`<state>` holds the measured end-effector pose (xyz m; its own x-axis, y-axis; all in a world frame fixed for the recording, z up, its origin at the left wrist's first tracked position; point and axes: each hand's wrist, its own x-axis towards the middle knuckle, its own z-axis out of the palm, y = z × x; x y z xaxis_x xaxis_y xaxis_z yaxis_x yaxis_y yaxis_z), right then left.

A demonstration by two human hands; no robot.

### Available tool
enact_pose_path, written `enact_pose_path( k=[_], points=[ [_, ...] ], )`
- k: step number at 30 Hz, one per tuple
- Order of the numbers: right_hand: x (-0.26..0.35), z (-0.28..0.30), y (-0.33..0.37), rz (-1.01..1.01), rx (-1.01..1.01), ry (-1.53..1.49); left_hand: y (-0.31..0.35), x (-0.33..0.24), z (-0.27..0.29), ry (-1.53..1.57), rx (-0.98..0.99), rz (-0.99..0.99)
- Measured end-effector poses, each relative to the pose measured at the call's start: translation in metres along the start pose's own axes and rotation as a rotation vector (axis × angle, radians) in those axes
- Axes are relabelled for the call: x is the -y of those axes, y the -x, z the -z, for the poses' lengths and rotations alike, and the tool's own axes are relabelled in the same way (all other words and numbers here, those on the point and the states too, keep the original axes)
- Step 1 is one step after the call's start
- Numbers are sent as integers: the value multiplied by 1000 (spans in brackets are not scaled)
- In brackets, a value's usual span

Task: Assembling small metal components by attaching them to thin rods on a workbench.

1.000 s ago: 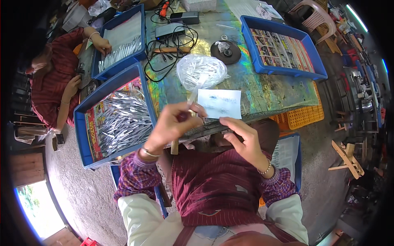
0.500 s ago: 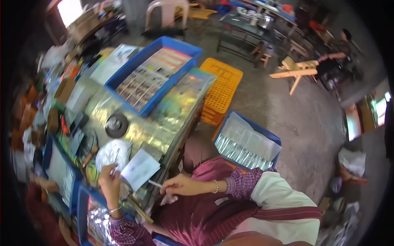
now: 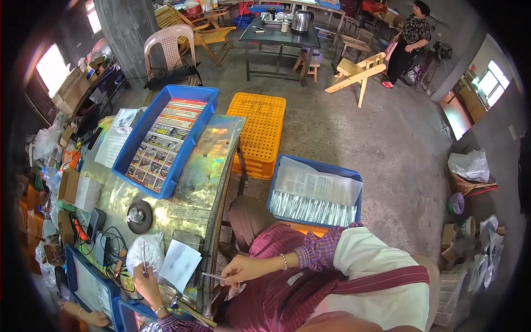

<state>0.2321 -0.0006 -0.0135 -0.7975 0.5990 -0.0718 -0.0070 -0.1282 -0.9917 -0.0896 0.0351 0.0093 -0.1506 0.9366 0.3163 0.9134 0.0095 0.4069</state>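
Note:
My left hand (image 3: 146,285) is closed in a pinch on a thin pointed metal piece (image 3: 144,255), which stands up in front of a clear plastic bag (image 3: 145,248). My right hand (image 3: 243,270), over my lap, grips a thin silver rod (image 3: 213,275) that points left toward the table edge. Between the hands lies a white printed paper (image 3: 181,265). Close to my left wrist is a wooden-handled tool, apparently a hammer (image 3: 191,311), its head partly hidden. Farther up the table sits a dark round disc (image 3: 139,217) with a small crumpled clear thing on it.
A blue tray (image 3: 213,105) with printed sheets lies on the table. Right of my knees, a blue crate (image 3: 358,191) holds silver strips; yellow crates (image 3: 257,133) stand beyond. Cables (image 3: 114,249) and boxes crowd the left, near another person's hand (image 3: 95,318). A person (image 3: 415,33) stands far right.
The view has turned and steadied, so the room sits lower and farther left. My left hand has moved slightly down, its pinched metal piece now distinct. The right hand keeps its rod.

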Motion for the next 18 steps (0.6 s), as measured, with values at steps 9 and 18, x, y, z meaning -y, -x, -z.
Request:
enact_pose_path(
  k=[9, 18],
  points=[
    [-8, 1, 1, -48, 47, -140, -1, 2, 3, -31, -88, -39],
    [-15, 6, 5, -102, -18, -290, 7, -11, 38, 86, -272, 14]
  ],
)
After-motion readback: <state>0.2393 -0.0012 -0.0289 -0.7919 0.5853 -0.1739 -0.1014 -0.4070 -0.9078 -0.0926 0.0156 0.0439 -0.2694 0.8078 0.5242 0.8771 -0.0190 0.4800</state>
